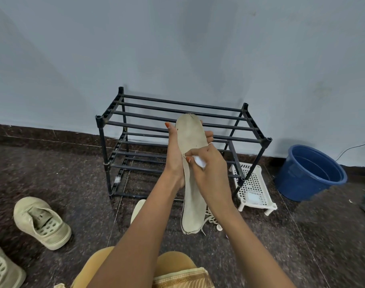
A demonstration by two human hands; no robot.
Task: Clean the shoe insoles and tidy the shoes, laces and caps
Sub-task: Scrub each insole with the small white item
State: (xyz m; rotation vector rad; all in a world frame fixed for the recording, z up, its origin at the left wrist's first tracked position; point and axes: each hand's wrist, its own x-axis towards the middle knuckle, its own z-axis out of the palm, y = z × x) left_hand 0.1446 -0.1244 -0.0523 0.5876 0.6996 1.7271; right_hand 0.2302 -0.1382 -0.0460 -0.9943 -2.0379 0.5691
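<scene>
Head | left hand [174, 156] fingers grip insole [191, 134] | right hand [210, 169] fingers pinch white wad [199, 162], maybe tissue

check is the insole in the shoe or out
Out: the left hand holds the insole up, clear of the shoe on the floor.
</scene>
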